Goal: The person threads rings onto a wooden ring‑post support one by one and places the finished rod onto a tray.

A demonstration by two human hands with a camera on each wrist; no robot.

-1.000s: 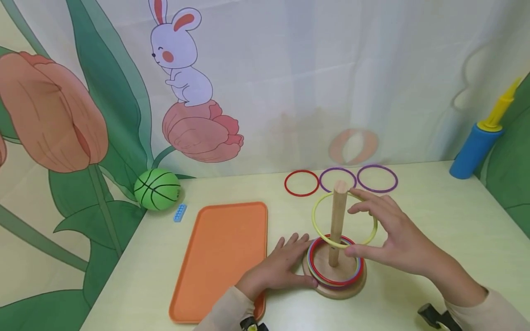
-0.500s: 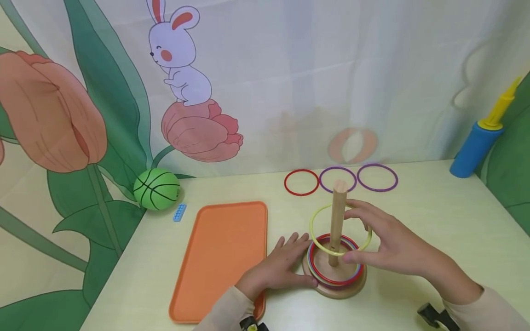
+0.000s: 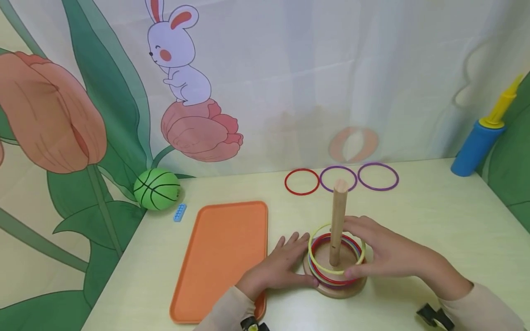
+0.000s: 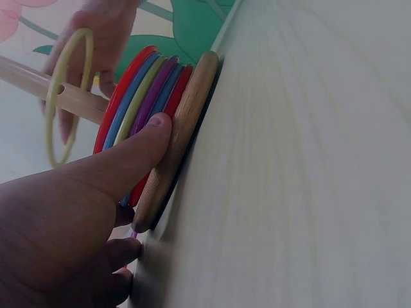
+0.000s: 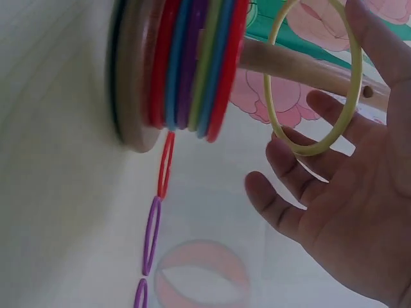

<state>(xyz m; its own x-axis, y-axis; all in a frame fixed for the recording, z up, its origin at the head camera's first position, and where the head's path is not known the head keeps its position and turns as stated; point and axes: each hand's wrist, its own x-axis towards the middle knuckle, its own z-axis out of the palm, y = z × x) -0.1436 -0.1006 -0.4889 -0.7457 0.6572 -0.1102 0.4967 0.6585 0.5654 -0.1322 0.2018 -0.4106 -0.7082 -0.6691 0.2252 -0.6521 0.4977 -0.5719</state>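
Observation:
A wooden peg (image 3: 338, 211) rises from a round wooden base (image 3: 349, 290). Several rings in red, blue, green and purple (image 4: 131, 106) lie stacked round its foot, a red one uppermost. My right hand (image 3: 393, 250) pinches a yellow ring (image 5: 314, 149) between thumb and fingers; the ring encircles the peg just above the stack, slightly tilted and apart from it in the left wrist view. My left hand (image 3: 279, 269) rests at the left side of the base with its fingers extended, the thumb (image 4: 151, 138) pressing on the edge of the stacked rings.
Along the back of the table lie a red ring (image 3: 302, 194) and two purple rings (image 3: 378, 189). An orange tray (image 3: 223, 262) stands at left, with a green ball (image 3: 156, 189) and small blue brick (image 3: 180, 213) beyond. A blue-and-yellow pump (image 3: 476, 149) stands back right.
My right hand has moved down along the peg with the yellow ring, from about mid-height to just above the stack. The left hand has stayed in place.

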